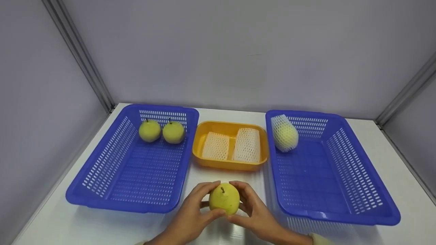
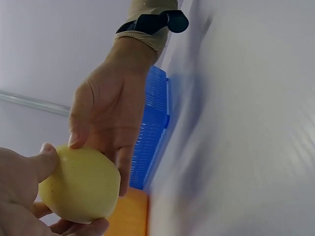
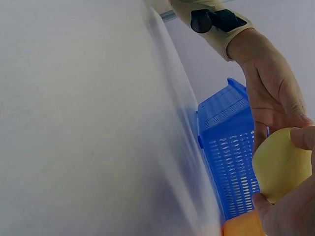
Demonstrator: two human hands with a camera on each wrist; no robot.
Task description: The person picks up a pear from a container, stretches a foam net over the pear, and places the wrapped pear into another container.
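Observation:
Both hands hold one yellow-green pear [image 1: 224, 199] above the front of the table, its stem upward. My left hand [image 1: 191, 212] grips its left side with curled fingers and thumb, and my right hand [image 1: 257, 212] grips its right side. The thumbs lie on the near side of the fruit. In the left wrist view the right hand [image 2: 115, 105] reaches in from the top to the pear [image 2: 83, 184]. The right wrist view shows the left hand [image 3: 270, 86] opposite, also touching the pear [image 3: 280, 164].
At left, a blue basket [image 1: 126, 209] contains two bare pears [image 1: 173, 132]. A blue basket [image 1: 340, 217] at right has one pear in a white foam net [image 1: 285, 136]. Between them, an orange tray [image 1: 230, 165] holds two white foam nets [image 1: 247, 144]. Grey walls [image 1: 238, 51] enclose the table.

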